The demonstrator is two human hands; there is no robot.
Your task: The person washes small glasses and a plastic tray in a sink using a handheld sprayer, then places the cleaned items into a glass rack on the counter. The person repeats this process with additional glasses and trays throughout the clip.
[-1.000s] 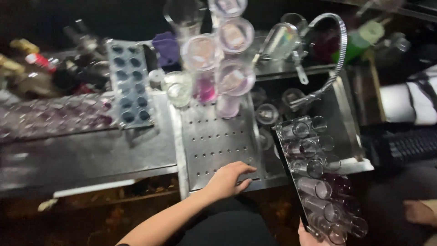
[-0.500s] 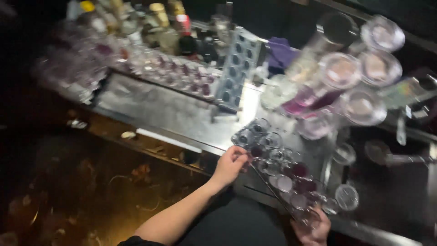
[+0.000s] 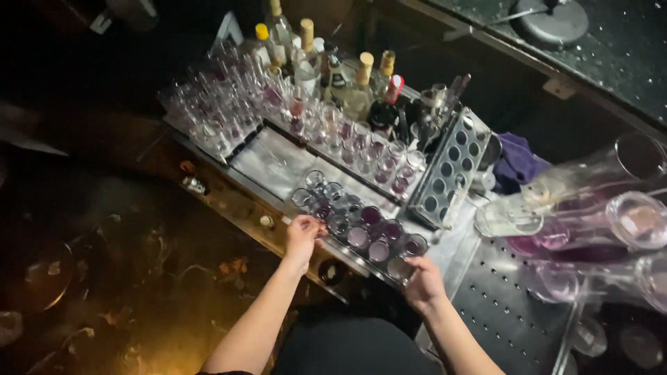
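Note:
A long tray of several small shot glasses (image 3: 358,222) hangs level over the steel bar counter (image 3: 274,163). My left hand (image 3: 302,232) grips its near left end. The near right end of the tray is held by my right hand (image 3: 422,281). Some of the glasses have a purple tint. Behind the tray, a second row of shot glasses (image 3: 361,149) runs along the counter.
Bottles with cork and coloured caps (image 3: 333,69) stand at the back. A block of clear glasses (image 3: 215,111) sits far left. An empty perforated holder (image 3: 448,170) leans beside a purple cloth (image 3: 517,163). Tall glasses (image 3: 590,208) lie right over a perforated drain board (image 3: 514,305).
The view swung left from the sink area to the bottle end of the counter. The tray of shot glasses went from tilted by one hand to held level by both hands.

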